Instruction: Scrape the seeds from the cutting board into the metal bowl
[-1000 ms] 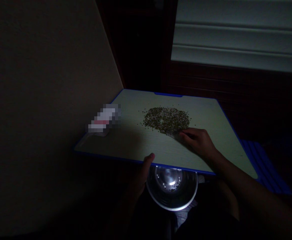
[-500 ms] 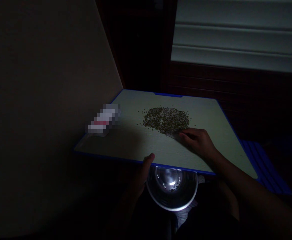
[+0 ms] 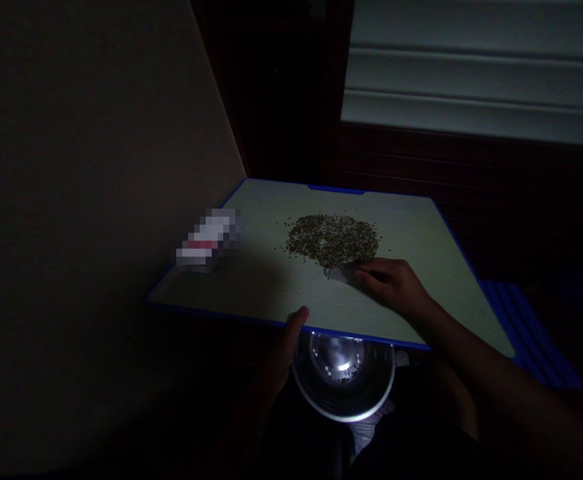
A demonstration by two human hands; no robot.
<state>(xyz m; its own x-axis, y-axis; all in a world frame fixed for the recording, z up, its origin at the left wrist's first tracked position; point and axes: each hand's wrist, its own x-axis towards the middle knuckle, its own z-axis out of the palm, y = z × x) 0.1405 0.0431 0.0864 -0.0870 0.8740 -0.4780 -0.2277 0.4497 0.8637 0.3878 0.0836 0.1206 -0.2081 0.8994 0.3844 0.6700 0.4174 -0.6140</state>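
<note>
from here, the right hand (image 3: 391, 283) pinches a small pale piece (image 3: 338, 273) beside grains (image 3: 331, 238) spread mid-board (image 3: 416, 230). the left hand (image 3: 290, 339) has its thumb at the near edge; its grip i can't tell.

- Our left hand (image 3: 289, 341): thumb over the table's (image 3: 261, 207) near edge, fingers hidden.
- Our right hand (image 3: 394, 283): thumb and fingertips pinched, forearm (image 3: 471, 343) crossing that edge.

Small dark seeds (image 3: 332, 239) are lying in a loose oval on this blue-edged pale board (image 3: 256, 200), while a whitish tool (image 3: 338, 273) (hard to make out fully) is showing just beside their near edge.
</note>
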